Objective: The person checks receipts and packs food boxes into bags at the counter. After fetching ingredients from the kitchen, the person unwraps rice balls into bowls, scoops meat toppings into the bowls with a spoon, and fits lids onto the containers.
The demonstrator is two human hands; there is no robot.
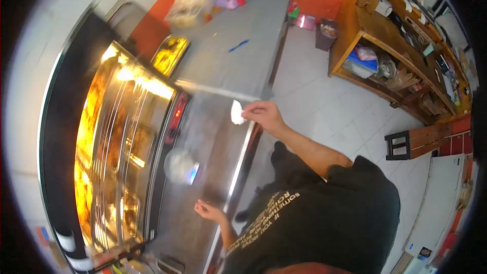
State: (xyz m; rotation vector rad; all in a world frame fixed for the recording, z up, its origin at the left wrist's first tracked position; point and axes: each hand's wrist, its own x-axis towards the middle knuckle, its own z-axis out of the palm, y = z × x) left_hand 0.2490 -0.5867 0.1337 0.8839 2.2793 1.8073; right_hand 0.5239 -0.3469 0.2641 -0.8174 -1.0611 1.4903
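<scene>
My right hand (265, 116) is raised over the counter's edge, its thumb and fingers pinched on a small white piece (237, 112) that looks like folded paper or a napkin. Lower in the view, over the metal counter (203, 139), my left hand (210, 211) is held with its fingers curled together; whether anything is between them is too small to tell. Between the hands and the warmer lies a clear plastic bag (178, 166), with a shiny bluish-white patch at its edge.
A glowing glass-fronted food warmer (144, 142) fills the left side. Beyond it stand a tray of yellow food (171, 55), a blue pen (238, 46) and bagged goods (190, 5). Wooden shelving (350, 53), a bin (326, 34) and a stool (399, 145) stand across the tiled floor.
</scene>
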